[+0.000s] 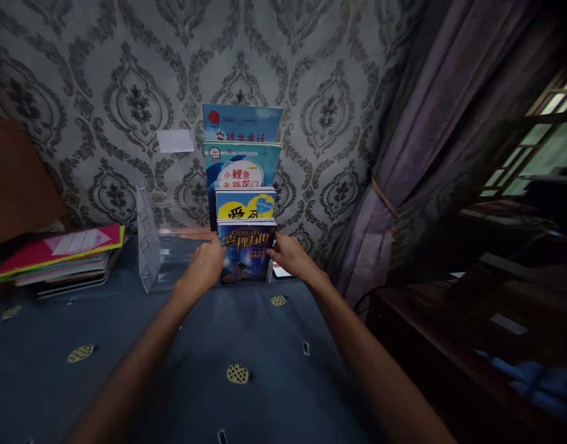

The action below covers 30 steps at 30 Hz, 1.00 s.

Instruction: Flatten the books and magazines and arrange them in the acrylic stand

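A dark blue paperback book [245, 262] with gold lettering stands upright in the front tier of a clear plastic rack [147, 246]. My left hand [204, 264] closes on its left edge, and my right hand [291, 254] pinches its right edge. Behind it, in rising steps, are a yellow-and-blue book [240, 206], a teal book [243, 161] and a light blue book [241, 123]. The left part of the rack holds no books. A flat white item [281, 270] lies partly hidden below my right hand.
A stack of books and folders [75, 259] lies on the left, with a brown object [20, 179] behind it. A blue cloth with pineapple prints [191, 382] covers the table. Patterned wallpaper rises behind. A tied curtain [385, 197] hangs right, beside a dark reddish surface [431, 327].
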Each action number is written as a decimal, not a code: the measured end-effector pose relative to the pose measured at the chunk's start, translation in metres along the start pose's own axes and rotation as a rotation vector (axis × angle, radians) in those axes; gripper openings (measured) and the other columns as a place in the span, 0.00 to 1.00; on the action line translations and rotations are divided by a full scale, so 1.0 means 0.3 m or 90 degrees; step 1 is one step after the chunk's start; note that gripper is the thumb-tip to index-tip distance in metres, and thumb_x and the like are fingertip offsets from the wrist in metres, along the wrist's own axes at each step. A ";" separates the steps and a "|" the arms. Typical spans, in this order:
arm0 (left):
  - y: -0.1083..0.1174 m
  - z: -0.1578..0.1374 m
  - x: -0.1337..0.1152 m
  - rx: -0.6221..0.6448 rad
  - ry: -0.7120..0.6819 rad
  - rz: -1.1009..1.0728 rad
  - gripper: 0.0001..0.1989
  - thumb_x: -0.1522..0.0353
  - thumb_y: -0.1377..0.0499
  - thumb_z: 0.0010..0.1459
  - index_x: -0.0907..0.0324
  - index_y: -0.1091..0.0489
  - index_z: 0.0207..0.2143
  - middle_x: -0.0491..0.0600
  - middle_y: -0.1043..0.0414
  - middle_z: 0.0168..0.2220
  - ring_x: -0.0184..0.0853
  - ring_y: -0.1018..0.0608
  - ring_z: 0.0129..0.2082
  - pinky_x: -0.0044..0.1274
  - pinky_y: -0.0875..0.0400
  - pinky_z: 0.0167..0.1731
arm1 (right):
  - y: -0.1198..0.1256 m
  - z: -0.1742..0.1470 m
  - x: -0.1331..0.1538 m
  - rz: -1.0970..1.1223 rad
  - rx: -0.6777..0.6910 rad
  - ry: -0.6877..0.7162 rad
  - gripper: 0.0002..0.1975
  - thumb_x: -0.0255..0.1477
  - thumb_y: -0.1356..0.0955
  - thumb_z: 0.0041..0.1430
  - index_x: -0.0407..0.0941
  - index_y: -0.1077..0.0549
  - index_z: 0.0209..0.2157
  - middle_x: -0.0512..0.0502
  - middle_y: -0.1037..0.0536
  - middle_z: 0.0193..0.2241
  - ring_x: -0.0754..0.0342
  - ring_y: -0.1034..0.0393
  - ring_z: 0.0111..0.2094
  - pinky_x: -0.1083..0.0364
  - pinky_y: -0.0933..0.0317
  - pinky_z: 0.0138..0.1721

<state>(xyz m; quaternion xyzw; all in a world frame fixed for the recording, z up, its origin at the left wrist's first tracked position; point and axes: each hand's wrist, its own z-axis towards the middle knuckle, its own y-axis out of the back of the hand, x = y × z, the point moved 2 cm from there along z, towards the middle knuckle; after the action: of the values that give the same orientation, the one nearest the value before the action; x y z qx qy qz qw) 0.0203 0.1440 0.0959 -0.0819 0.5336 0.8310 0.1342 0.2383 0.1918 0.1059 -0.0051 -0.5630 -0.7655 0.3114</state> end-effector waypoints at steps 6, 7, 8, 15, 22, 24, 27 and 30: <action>-0.007 0.008 0.005 -0.007 -0.006 -0.003 0.11 0.70 0.50 0.67 0.63 0.35 0.49 0.61 0.22 0.34 0.51 0.18 0.37 0.34 0.28 0.38 | -0.006 -0.002 0.010 0.002 -0.022 -0.014 0.11 0.22 0.33 0.56 0.43 0.31 0.42 0.43 0.24 0.32 0.45 0.29 0.37 0.52 0.39 0.39; -0.008 0.009 0.007 -0.008 -0.006 0.000 0.11 0.70 0.50 0.67 0.63 0.35 0.49 0.61 0.22 0.34 0.51 0.18 0.37 0.33 0.28 0.37 | -0.006 -0.001 0.010 0.004 -0.022 -0.016 0.12 0.22 0.33 0.55 0.43 0.31 0.42 0.43 0.24 0.32 0.45 0.28 0.37 0.52 0.39 0.39; -0.009 0.011 0.010 -0.009 -0.006 0.004 0.10 0.70 0.50 0.67 0.63 0.34 0.48 0.61 0.22 0.34 0.51 0.18 0.37 0.33 0.28 0.37 | -0.007 0.000 0.009 0.007 -0.022 -0.019 0.12 0.22 0.33 0.55 0.43 0.31 0.42 0.43 0.24 0.31 0.45 0.28 0.37 0.51 0.39 0.39; -0.003 0.010 0.007 -0.001 -0.007 0.021 0.12 0.69 0.51 0.68 0.64 0.36 0.51 0.60 0.22 0.36 0.49 0.18 0.38 0.32 0.28 0.38 | -0.008 -0.002 0.006 0.031 -0.017 -0.031 0.09 0.22 0.32 0.56 0.44 0.32 0.40 0.44 0.24 0.31 0.47 0.28 0.36 0.52 0.37 0.37; 0.026 -0.001 -0.020 0.042 0.026 0.039 0.13 0.69 0.51 0.69 0.64 0.38 0.53 0.60 0.22 0.39 0.48 0.18 0.41 0.31 0.28 0.40 | 0.008 -0.009 0.009 0.021 -0.005 -0.027 0.09 0.23 0.32 0.59 0.43 0.30 0.43 0.44 0.21 0.35 0.49 0.26 0.39 0.55 0.38 0.39; 0.028 -0.003 -0.023 0.057 0.034 0.045 0.13 0.69 0.51 0.70 0.64 0.38 0.53 0.60 0.22 0.41 0.48 0.18 0.43 0.31 0.28 0.42 | 0.015 -0.010 0.011 0.005 -0.002 -0.040 0.09 0.25 0.32 0.60 0.43 0.30 0.44 0.42 0.20 0.38 0.49 0.25 0.40 0.55 0.38 0.39; 0.025 -0.004 -0.025 0.067 0.040 0.047 0.13 0.69 0.52 0.70 0.65 0.38 0.53 0.62 0.22 0.41 0.50 0.19 0.44 0.33 0.28 0.43 | 0.023 -0.010 0.018 0.007 -0.035 -0.058 0.13 0.27 0.33 0.61 0.44 0.31 0.48 0.41 0.20 0.42 0.48 0.24 0.41 0.55 0.37 0.40; 0.023 -0.007 -0.031 0.068 0.040 0.041 0.13 0.70 0.53 0.70 0.67 0.39 0.53 0.64 0.22 0.41 0.51 0.18 0.44 0.33 0.28 0.43 | 0.019 -0.009 0.031 0.036 -0.064 -0.034 0.17 0.27 0.34 0.62 0.44 0.34 0.52 0.41 0.20 0.43 0.47 0.24 0.41 0.53 0.35 0.41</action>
<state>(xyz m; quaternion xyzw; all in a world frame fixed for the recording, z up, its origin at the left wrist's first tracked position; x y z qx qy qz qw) 0.0269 0.1381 0.1035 -0.0833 0.5837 0.8021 0.0946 0.2346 0.1840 0.1132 -0.0571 -0.5318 -0.7831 0.3173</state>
